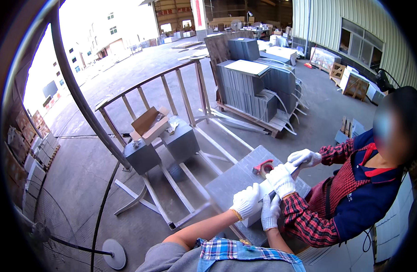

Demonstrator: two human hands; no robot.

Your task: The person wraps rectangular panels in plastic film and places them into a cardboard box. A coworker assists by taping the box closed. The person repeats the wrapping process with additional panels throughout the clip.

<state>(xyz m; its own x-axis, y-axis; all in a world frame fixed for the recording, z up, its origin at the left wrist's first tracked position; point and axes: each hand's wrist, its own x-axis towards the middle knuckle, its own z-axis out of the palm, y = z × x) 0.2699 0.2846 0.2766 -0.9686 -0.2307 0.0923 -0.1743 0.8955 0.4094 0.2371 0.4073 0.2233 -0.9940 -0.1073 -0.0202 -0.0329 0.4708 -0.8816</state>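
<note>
Your left hand (246, 201) wears a white knit glove, and its fingers are curled down over the near end of a long pale flat strip (268, 185). Your right hand (270, 211), gloved the same way, sits just beside it and a bit lower, with its fingers wrapped around the same end. Both hands look closed on the strip, but you cannot see the fingertips under the gloves.

The strip lies across the top of a big grey stone slab (238, 179) set on a slanted metal rack (172, 181). It runs away from you toward the person across from you. That person's two gloved hands are on it too: one (281, 180) grips the middle, touching your hands, and the other (304, 157) holds the far end. A red tape holder (263, 167) rests on the slab right next to the strip.

The strip looks thin and light, and it may bend or flop if you hold it at only one spot. So keep your grip near the end, as it is now. The slab under it looks very heavy and hard, with sharp edges, so keep your fingers on top and not under it.

Further off there is an open brown cardboard box (148, 124) on grey blocks, and a big stack of grey slabs (256, 86).
</note>
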